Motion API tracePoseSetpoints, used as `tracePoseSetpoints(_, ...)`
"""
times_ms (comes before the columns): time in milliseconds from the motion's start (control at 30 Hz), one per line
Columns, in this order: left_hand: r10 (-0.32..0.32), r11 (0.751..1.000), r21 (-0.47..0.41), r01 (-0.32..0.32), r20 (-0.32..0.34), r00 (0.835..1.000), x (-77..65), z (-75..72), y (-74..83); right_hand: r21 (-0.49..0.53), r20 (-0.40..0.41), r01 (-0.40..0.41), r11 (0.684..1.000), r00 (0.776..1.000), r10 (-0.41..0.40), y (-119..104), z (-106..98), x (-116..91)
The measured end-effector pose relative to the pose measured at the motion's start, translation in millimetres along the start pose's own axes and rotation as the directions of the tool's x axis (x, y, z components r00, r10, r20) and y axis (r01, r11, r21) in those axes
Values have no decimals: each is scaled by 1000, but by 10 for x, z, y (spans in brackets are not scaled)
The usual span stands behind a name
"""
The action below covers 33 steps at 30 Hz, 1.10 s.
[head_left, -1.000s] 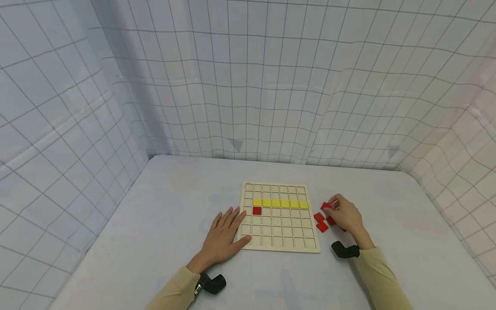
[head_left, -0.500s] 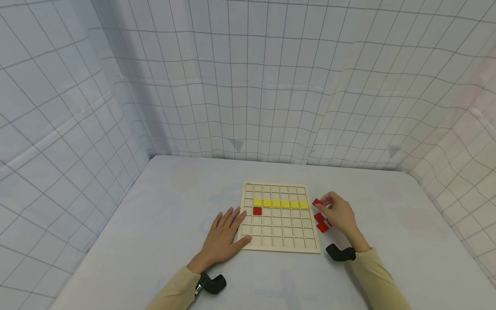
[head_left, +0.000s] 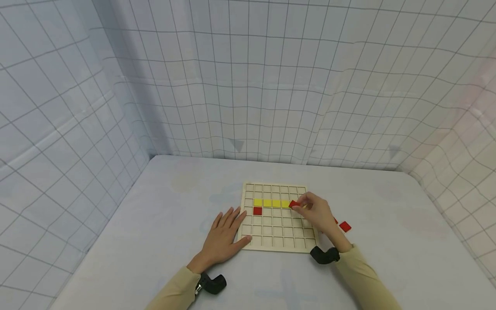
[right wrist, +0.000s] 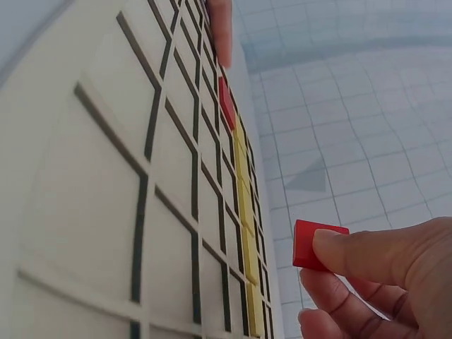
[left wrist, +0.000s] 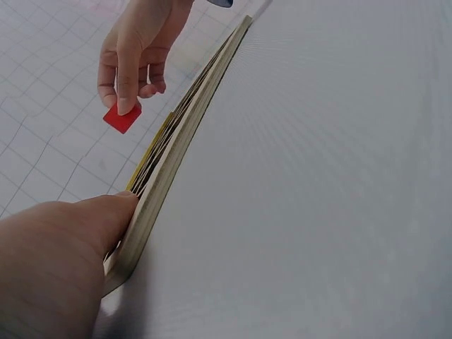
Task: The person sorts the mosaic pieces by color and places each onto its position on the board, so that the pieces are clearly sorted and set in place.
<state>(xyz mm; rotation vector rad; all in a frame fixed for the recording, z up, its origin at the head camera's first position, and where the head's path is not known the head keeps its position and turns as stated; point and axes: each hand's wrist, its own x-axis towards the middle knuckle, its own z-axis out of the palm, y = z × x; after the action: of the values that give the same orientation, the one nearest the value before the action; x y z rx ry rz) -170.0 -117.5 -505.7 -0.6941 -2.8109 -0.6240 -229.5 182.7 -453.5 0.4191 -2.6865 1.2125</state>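
Note:
A pale grid board lies flat on the table, its square cells edged by raised lines. One row holds several yellow tiles, and a red tile sits in the cell below the leftmost one. My left hand rests flat along the board's left edge, fingers spread. Over the right part of the board, my right hand pinches another red tile between thumb and fingers. In the left wrist view that pinched red tile hangs above the board, apart from it.
Loose red tiles lie on the table right of the board, some partly hidden by the right hand and wrist. Black wrist cameras sit on both wrists. A white grid-patterned curtain encloses the table at the back and sides.
My right hand has picked a red tile from the loose ones and carried it leftward over the board. The left hand has stayed in place.

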Motion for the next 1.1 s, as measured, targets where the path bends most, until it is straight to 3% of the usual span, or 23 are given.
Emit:
tracePoseSetpoints(533, 3, 1000, 5, -3, -9, 1000, 1, -4, 15, -6, 91, 42, 999, 995, -42, -213, 357, 77)
tracePoseSetpoints(1100, -7, 1000, 6, 7, -1, 1000, 3, -20, 31, -63, 117, 53, 997, 992, -45, -325, 534, 115)
